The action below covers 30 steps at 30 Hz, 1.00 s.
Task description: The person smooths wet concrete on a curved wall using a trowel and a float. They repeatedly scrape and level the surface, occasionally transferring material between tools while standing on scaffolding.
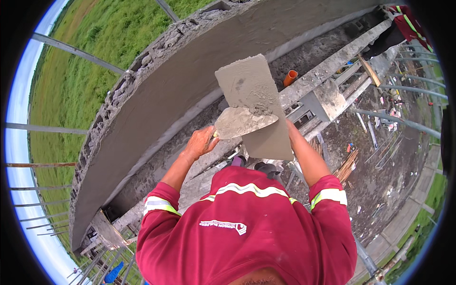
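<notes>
My left hand [202, 140] is closed on the handle of a pointed steel trowel [236, 124], whose cement-smeared blade lies over a flat rectangular mortar board [263, 145]. A small heap of wet grey mortar [259, 105] sits on the board by the blade. My right hand [290, 133] is at the board's right side, holding it, with most of its fingers hidden behind it. A curved wall [161, 90] of smooth grey render, rough along its top edge, runs in front of me and round to the left.
An orange pipe [289, 80] stands in the trench beside a concrete beam [327, 66]. Another person in maroon [406, 26] is at the upper right. Scaffold tubes [399, 123] cross the right side. Debris and sticks [344, 168] lie on the ground below. Grass [71, 85] lies beyond the wall.
</notes>
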Motion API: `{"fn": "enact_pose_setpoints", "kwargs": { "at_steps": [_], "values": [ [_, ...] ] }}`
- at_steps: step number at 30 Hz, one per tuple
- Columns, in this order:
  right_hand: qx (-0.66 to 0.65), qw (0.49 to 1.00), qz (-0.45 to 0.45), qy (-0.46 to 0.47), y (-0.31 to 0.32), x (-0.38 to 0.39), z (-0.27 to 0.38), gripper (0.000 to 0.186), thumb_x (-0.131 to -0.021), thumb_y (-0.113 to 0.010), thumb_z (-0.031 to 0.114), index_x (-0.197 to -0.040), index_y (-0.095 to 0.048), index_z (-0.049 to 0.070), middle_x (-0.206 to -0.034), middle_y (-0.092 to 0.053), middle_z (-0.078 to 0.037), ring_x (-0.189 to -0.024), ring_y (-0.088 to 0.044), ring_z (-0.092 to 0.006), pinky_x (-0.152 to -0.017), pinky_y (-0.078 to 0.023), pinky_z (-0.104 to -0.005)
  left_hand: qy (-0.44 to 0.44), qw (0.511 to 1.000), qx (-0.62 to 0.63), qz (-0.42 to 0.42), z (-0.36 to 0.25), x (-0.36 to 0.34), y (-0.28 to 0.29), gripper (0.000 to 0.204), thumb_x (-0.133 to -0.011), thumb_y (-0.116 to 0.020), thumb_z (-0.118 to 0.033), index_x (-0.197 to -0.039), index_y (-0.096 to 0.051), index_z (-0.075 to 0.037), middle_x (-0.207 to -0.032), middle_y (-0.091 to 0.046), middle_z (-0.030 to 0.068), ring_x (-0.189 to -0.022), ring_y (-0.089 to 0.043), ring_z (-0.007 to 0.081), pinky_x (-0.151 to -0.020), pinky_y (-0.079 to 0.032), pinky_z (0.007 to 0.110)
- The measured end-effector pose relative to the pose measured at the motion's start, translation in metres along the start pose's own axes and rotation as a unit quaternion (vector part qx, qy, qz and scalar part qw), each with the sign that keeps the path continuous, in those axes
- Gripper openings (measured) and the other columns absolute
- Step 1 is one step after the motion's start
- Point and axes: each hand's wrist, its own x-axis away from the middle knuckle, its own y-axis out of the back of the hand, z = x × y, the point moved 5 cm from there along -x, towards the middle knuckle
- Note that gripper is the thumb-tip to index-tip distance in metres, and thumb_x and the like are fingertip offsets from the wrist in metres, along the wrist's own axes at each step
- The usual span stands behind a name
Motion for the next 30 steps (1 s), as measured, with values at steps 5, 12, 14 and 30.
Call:
{"fn": "enact_pose_setpoints", "kwargs": {
  "at_steps": [5,12,14,30],
  "values": [
    [-0.022,0.993,0.046,-0.107,0.006,0.001,0.010,0.038,-0.093,-0.067,0.039,-0.094,-0.068,0.001,-0.081,-0.062,0.002,-0.074,-0.052,-0.0049,-0.064,-0.046,-0.0254,-0.050,0.995,0.026,-0.077,0.018,-0.005,0.025,0.046,-0.067,-0.072,-0.004,-0.110,-0.055,-0.002,-0.088,-0.061,0.0153,-0.082,-0.061,0.0382,-0.075,-0.053,0.044],
    [0.081,0.939,-0.090,-0.321,0.041,0.091,-0.030,0.044,-0.091,-0.069,0.044,-0.099,-0.069,0.001,-0.074,-0.060,0.004,-0.067,-0.052,-0.0063,-0.060,-0.044,-0.0266,0.090,0.991,0.020,-0.098,0.049,0.026,0.013,0.035,-0.078,-0.071,-0.007,-0.109,-0.054,-0.002,-0.092,-0.065,0.0195,-0.086,-0.065,0.0402,-0.074,-0.052,0.046],
    [-0.025,0.927,-0.206,-0.312,0.042,0.132,-0.058,0.043,-0.093,-0.067,0.042,-0.107,-0.068,0.001,-0.083,-0.063,0.002,-0.070,-0.056,-0.0087,-0.062,-0.046,-0.0271,0.155,0.984,0.001,-0.086,0.067,0.036,-0.009,0.035,-0.082,-0.070,-0.009,-0.112,-0.054,-0.002,-0.093,-0.065,0.0211,-0.087,-0.065,0.0408,-0.074,-0.053,0.047],
    [-0.279,0.766,-0.569,-0.113,0.008,0.303,-0.097,0.037,-0.099,-0.051,0.029,-0.124,-0.058,0.003,-0.111,-0.067,-0.010,-0.092,-0.068,-0.0218,-0.075,-0.059,-0.0354,0.459,0.859,0.203,0.097,0.159,-0.019,-0.032,0.050,-0.093,-0.063,-0.047,-0.110,-0.062,0.000,-0.079,-0.063,0.0075,-0.060,-0.061,0.0148,-0.056,-0.052,0.032]
  ]
}}
